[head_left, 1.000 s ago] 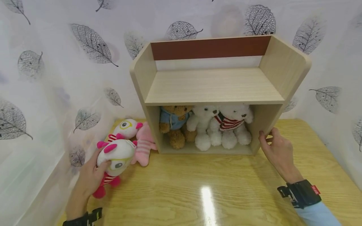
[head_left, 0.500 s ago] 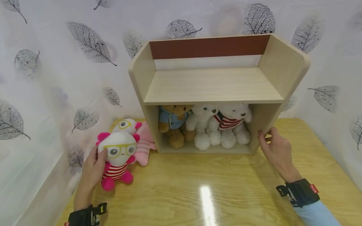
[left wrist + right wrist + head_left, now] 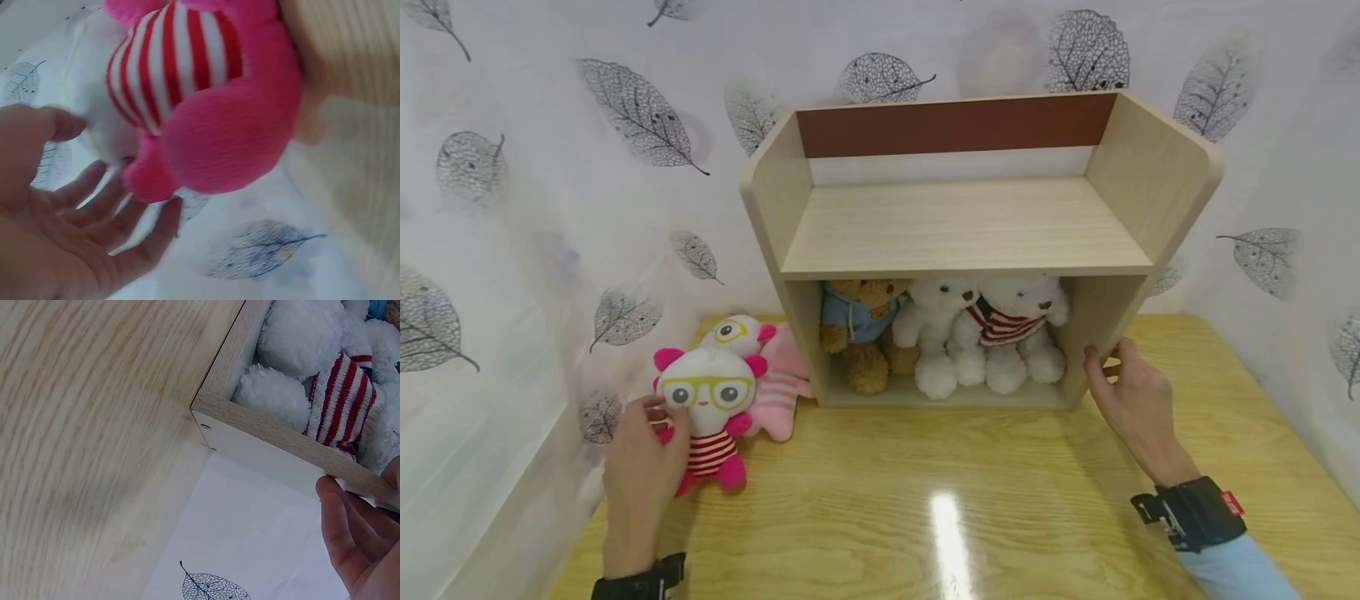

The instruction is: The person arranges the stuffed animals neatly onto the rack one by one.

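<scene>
Leaf-printed backdrop (image 3: pixel 550 283) behind the shelf (image 3: pixel 970 225). Under it, your table (image 3: pixel 835 508): glossy, yellowish wood grain. Shelf: pale board, rounded upper corners, red-brown back rail. In its lower compartment: curly brown bear (image 3: pixel 868 371), blue hoodie, badge too small to read; fluffy white bear (image 3: pixel 937 337); second white bear (image 3: pixel 1009 367) wearing red-and-white striped knit. Left of the shelf: panda toy (image 3: pixel 709 425), smooth pink limbs, striped body, yellow glasses; behind it, second panda toy (image 3: pixel 732 335) and pink plush (image 3: pixel 775 400).

Your left hand (image 3: pixel 646 467): fingers spread, loosely curved beside the panda toy's arm; contact unclear. Your right hand (image 3: pixel 1138 408) pinches the shelf's right side panel, thumb inside. Right of the shelf, nearer you: black wrist strap (image 3: pixel 1201 512), red tag (image 3: pixel 1232 502), lettering illegible.
</scene>
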Tool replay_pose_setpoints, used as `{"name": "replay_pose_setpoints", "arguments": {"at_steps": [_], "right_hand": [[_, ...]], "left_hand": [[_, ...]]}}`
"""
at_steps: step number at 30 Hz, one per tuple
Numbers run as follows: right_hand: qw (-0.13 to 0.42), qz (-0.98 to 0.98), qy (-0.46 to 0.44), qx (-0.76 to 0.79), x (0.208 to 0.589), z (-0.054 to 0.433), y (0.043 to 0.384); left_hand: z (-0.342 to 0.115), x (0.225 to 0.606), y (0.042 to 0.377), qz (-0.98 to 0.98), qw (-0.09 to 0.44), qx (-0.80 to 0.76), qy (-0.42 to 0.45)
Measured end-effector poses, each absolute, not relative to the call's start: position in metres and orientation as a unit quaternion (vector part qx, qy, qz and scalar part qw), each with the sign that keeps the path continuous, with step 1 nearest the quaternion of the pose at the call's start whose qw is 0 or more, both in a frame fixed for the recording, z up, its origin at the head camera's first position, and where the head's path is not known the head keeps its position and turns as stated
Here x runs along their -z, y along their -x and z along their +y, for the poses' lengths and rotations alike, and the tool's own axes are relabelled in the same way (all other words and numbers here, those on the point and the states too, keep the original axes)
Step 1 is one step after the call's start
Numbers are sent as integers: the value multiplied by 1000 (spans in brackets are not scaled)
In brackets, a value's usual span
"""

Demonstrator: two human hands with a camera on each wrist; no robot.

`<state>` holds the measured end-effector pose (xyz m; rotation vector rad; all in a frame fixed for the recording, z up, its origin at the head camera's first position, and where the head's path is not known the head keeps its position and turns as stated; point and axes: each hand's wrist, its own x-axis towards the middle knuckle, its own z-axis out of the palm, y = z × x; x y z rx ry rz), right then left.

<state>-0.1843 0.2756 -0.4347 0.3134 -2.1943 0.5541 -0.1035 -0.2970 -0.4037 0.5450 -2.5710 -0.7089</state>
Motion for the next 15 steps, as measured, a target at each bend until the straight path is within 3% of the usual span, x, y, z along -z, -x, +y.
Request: {"name": "replay_pose_setpoints", "arguments": {"at_steps": [9, 15], "right_hand": [[413, -875, -120, -224, 434, 275, 185], [410, -877, -116, -224, 436, 275, 184]], "left_hand": [[-282, 389, 90, -968, 61, 143, -196], [-271, 400, 88, -967, 78, 165, -176]]}}
